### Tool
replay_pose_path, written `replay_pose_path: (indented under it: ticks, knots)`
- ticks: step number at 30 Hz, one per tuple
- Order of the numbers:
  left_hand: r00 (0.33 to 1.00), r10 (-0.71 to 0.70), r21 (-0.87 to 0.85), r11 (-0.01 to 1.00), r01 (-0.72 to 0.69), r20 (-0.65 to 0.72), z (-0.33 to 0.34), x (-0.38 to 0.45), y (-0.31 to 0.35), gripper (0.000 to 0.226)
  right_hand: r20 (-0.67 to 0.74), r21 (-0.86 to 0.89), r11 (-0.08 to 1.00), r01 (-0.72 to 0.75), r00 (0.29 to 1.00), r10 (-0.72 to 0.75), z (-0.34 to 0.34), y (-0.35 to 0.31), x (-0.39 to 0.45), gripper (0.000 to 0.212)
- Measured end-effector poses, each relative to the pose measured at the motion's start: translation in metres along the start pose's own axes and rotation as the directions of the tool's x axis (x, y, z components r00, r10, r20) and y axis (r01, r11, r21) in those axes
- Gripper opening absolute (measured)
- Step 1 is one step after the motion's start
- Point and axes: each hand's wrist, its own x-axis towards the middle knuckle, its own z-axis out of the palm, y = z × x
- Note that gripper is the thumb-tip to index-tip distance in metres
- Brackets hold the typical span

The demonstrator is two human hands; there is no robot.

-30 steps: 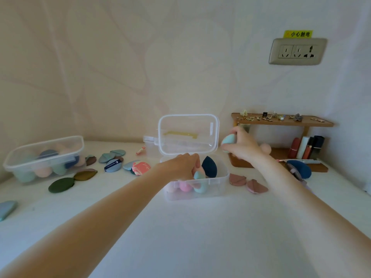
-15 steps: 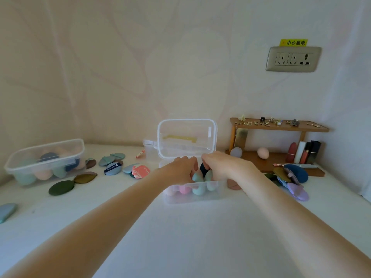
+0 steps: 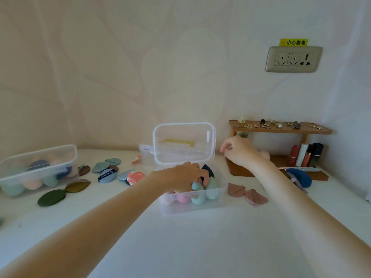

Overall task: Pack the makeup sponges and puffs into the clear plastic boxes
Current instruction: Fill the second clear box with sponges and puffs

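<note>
Left hand [image 3: 186, 175] down in the open box [image 3: 220, 194], fingers spread over the sponges [image 3: 197, 192] — no clear grip. Right hand [image 3: 237, 150] loosely open and empty, right of the lid [image 3: 183, 143], at the wooden shelf [image 3: 280, 127]. Puffs [image 3: 248, 194] on the tabletop [image 3: 200, 237] under the right wrist.

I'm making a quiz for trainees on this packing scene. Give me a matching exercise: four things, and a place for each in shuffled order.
1. left hand
2. right hand
3. dark green puff
4. lipsticks

A. under the wooden shelf
B. in the open box
C. on the table beside the closed box
D. reaching toward the wooden shelf

Pairs: 1-B, 2-D, 3-C, 4-A
</note>
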Motion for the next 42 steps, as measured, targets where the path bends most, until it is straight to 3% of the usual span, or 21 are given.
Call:
replay_pose_path:
  ticks: [2, 7, 13, 20, 23, 24, 26, 28, 30, 33, 36, 39, 42]
  knots:
    - [0.999, -0.014, -0.027, 1.000, 0.015, 0.050, 0.000, 0.005, -0.003, 0.028, -0.037, -0.123, 0.987, -0.103, 0.994, 0.099, 0.019, 0.019, 0.008, 0.034]
    - [0.997, 0.007, -0.076, 0.997, -0.001, 0.080, -0.007, 0.012, -0.001, 0.041, 0.149, -0.318, 0.901, -0.293, 0.924, 0.353, 0.043, 0.034, 0.019, 0.059]
    - [0.997, 0.043, -0.107, 0.994, -0.036, 0.060, -0.004, 0.016, -0.006, 0.041, 0.142, -0.326, 0.896, -0.301, 0.921, 0.361, 0.056, 0.045, 0.034, 0.057]
    - [0.997, 0.026, -0.074, 0.997, -0.020, 0.075, 0.004, 0.016, -0.013, 0.029, -0.207, -0.050, 0.976, -0.211, 0.958, 0.197, 0.037, 0.025, 0.020, 0.034]
    - [0.998, 0.013, -0.092, 0.996, -0.007, 0.065, 0.005, 0.011, -0.013, 0.027, -0.245, 0.181, 0.972, -0.148, 0.951, 0.190, 0.016, 0.006, 0.007, 0.034]
    - [0.998, 0.007, -0.105, 0.994, -0.001, 0.062, 0.004, 0.008, -0.012, 0.026, -0.205, 0.305, 0.940, -0.151, 0.954, 0.220, 0.007, -0.002, 0.001, 0.033]
    - [0.999, -0.009, -0.174, 0.985, 0.017, 0.044, 0.004, 0.004, -0.011, 0.030, 0.044, 0.594, 0.780, -0.199, 0.976, 0.215, -0.006, -0.019, -0.010, 0.033]
    - [1.000, -0.022, -0.270, 0.963, 0.019, -0.008, 0.001, -0.002, -0.010, 0.032, 0.319, 0.688, 0.666, -0.287, 0.945, 0.078, -0.012, -0.032, -0.024, 0.032]
    - [0.997, -0.021, -0.296, 0.955, -0.002, -0.075, -0.002, -0.008, -0.010, 0.030, 0.446, 0.699, 0.642, -0.316, 0.894, -0.046, -0.012, -0.036, -0.032, 0.033]
    - [0.989, -0.058, -0.339, 0.941, 0.008, -0.138, -0.007, -0.020, -0.014, 0.026, 0.546, 0.708, 0.619, -0.340, 0.820, -0.174, -0.003, -0.039, -0.040, 0.035]
    - [0.972, -0.141, -0.338, 0.939, 0.070, -0.190, -0.013, -0.036, -0.021, 0.039, 0.626, 0.649, 0.667, -0.365, 0.755, -0.196, 0.012, -0.044, -0.040, 0.042]
    - [0.962, -0.169, -0.289, 0.952, 0.102, -0.215, -0.018, -0.048, -0.028, 0.031, 0.641, 0.641, 0.657, -0.396, 0.748, -0.174, 0.022, -0.049, -0.038, 0.039]
    - [0.971, -0.199, -0.271, 0.950, 0.157, -0.135, -0.020, -0.057, -0.037, 0.013, 0.653, 0.656, 0.611, -0.443, 0.739, -0.165, 0.027, -0.052, -0.036, 0.030]
